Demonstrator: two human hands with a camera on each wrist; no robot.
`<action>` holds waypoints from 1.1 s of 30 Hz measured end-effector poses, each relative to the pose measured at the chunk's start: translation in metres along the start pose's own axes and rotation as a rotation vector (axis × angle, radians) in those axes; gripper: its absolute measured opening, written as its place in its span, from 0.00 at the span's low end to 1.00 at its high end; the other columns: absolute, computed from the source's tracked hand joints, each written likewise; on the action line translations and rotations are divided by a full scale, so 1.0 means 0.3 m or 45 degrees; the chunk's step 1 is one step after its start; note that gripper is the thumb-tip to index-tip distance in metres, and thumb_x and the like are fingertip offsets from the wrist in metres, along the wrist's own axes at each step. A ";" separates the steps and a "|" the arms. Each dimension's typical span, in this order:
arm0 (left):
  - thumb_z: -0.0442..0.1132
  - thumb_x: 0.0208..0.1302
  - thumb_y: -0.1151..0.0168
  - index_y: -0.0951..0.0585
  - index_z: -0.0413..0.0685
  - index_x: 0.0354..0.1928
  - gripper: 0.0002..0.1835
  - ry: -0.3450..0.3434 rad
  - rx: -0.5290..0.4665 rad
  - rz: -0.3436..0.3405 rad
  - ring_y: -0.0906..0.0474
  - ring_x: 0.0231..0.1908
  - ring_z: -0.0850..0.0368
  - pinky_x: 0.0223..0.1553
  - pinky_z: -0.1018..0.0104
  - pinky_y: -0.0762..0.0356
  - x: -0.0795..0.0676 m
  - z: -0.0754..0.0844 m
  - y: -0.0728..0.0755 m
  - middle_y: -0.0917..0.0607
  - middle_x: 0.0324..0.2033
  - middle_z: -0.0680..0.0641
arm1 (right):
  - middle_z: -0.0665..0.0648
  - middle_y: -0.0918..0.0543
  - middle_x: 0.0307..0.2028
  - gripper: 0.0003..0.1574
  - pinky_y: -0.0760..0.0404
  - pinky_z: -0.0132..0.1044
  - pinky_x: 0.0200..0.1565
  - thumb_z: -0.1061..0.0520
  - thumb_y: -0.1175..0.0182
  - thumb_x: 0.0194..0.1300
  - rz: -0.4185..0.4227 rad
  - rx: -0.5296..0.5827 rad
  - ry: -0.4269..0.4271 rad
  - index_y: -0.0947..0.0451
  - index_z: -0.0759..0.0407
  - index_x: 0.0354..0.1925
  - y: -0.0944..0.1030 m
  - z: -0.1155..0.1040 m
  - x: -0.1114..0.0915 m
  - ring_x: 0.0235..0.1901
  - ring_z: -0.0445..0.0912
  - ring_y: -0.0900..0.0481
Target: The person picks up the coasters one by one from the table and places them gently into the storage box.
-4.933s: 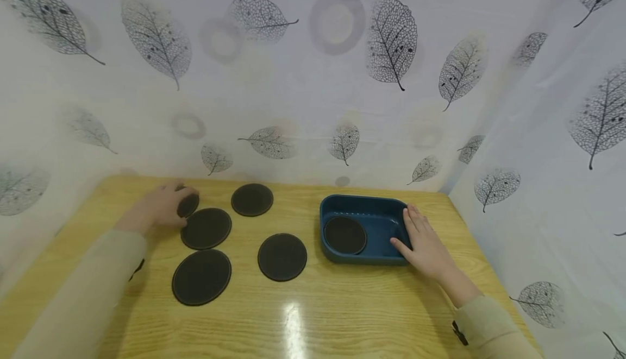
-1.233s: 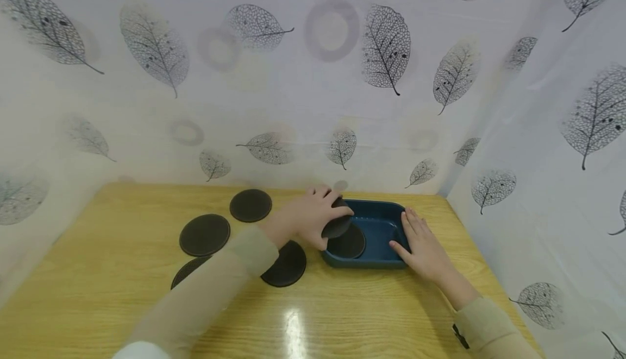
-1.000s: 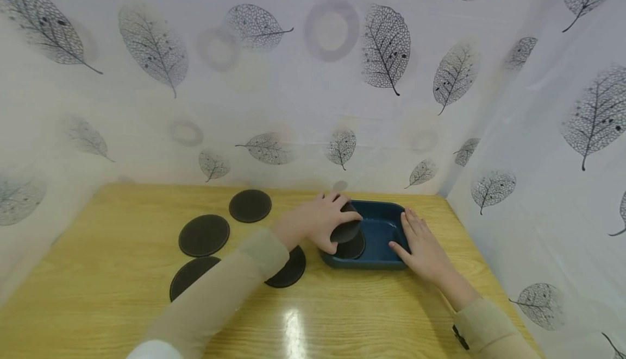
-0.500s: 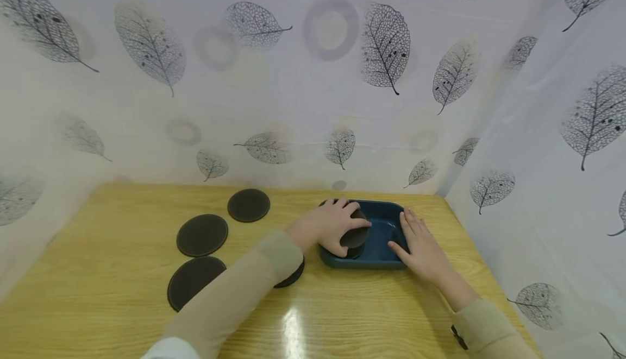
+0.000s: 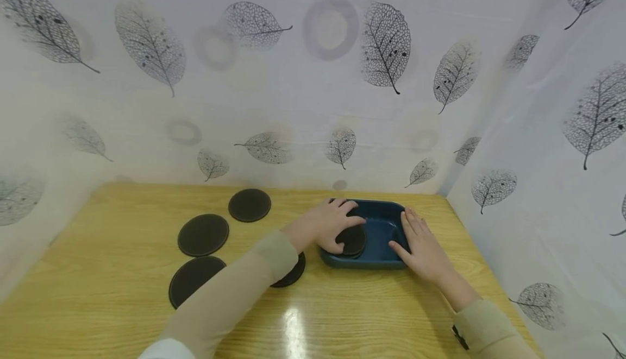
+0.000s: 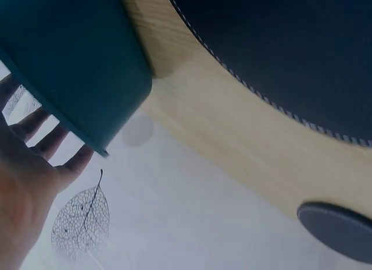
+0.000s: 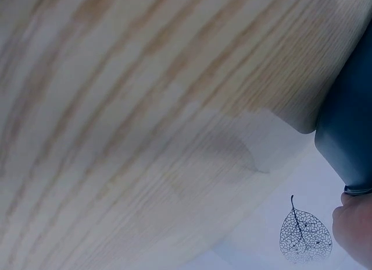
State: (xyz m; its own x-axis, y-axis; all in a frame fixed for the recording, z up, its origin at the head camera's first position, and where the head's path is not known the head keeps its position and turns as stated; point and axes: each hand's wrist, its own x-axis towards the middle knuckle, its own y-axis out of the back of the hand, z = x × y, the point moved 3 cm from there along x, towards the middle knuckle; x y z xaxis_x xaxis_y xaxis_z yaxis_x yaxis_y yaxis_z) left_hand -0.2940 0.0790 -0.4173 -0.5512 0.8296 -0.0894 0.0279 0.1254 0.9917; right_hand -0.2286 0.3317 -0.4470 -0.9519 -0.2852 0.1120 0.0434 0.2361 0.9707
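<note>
A dark blue rectangular tray [image 5: 381,265] stands toward the back of the table. At its left end lies a round black coaster [image 5: 354,239], apparently on top of another whose edge peeks out below. My left hand [image 5: 325,226] hovers over that coaster with fingers and thumb spread; the coaster lies flat below them. In the left wrist view, the left hand's fingers [image 6: 49,143] reach over the tray's rim [image 6: 64,121]. My right hand [image 5: 427,250] rests on the tray's right end, fingers straight along the rim and thumb reaching inside.
Several more black coasters lie on the wooden table [image 5: 122,272] to the left: one at the back [image 5: 249,205], one at mid left [image 5: 203,235], and two partly covered by my left sleeve [image 5: 230,288]. A leaf-printed white sheet [image 5: 293,87] closes off the back and sides.
My left hand has carried a coaster from the far left of the table into the tray and let go of it onto the one there. My right hand has stayed at the tray's right end.
</note>
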 end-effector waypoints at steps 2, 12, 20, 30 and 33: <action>0.60 0.69 0.35 0.36 0.69 0.82 0.41 -0.003 -0.001 0.010 0.39 0.80 0.43 0.74 0.41 0.31 -0.011 -0.011 0.004 0.40 0.82 0.45 | 0.76 0.52 0.83 0.55 0.51 0.68 0.80 0.41 0.43 0.79 -0.003 0.002 0.000 0.51 0.77 0.81 0.001 0.000 -0.001 0.83 0.70 0.53; 0.55 0.68 0.33 0.34 0.63 0.81 0.40 -0.039 -0.059 0.081 0.40 0.80 0.38 0.75 0.36 0.35 -0.101 -0.084 0.023 0.37 0.81 0.41 | 0.76 0.53 0.83 0.55 0.52 0.68 0.80 0.40 0.44 0.79 -0.009 0.009 0.000 0.52 0.77 0.81 0.010 -0.005 0.000 0.82 0.71 0.53; 0.53 0.62 0.31 0.32 0.58 0.80 0.43 -0.004 -0.085 0.102 0.39 0.78 0.37 0.72 0.35 0.35 -0.177 -0.162 0.029 0.38 0.81 0.39 | 0.76 0.53 0.83 0.55 0.52 0.67 0.80 0.40 0.44 0.80 -0.009 0.016 0.002 0.52 0.77 0.81 0.008 -0.004 0.000 0.83 0.70 0.54; 0.49 0.64 0.31 0.31 0.56 0.80 0.41 0.199 -0.167 0.032 0.41 0.80 0.34 0.77 0.32 0.41 -0.285 -0.299 -0.036 0.38 0.80 0.37 | 0.76 0.52 0.83 0.55 0.51 0.67 0.80 0.40 0.44 0.79 -0.006 0.005 0.011 0.51 0.78 0.80 0.009 -0.010 0.001 0.82 0.71 0.53; 0.46 0.63 0.29 0.29 0.55 0.79 0.41 0.255 -0.216 0.030 0.41 0.80 0.33 0.77 0.32 0.41 -0.316 -0.334 -0.055 0.37 0.80 0.37 | 0.76 0.53 0.83 0.55 0.52 0.67 0.80 0.40 0.44 0.80 -0.024 -0.001 -0.002 0.52 0.77 0.81 0.010 -0.010 0.000 0.83 0.70 0.53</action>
State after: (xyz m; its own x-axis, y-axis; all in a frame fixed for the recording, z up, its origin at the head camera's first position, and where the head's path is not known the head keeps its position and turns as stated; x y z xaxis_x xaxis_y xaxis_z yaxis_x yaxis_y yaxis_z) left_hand -0.3257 -0.0561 -0.4159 -0.7068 0.7046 -0.0625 -0.0878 0.0002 0.9961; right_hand -0.2276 0.3295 -0.4435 -0.9531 -0.2880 0.0934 0.0259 0.2297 0.9729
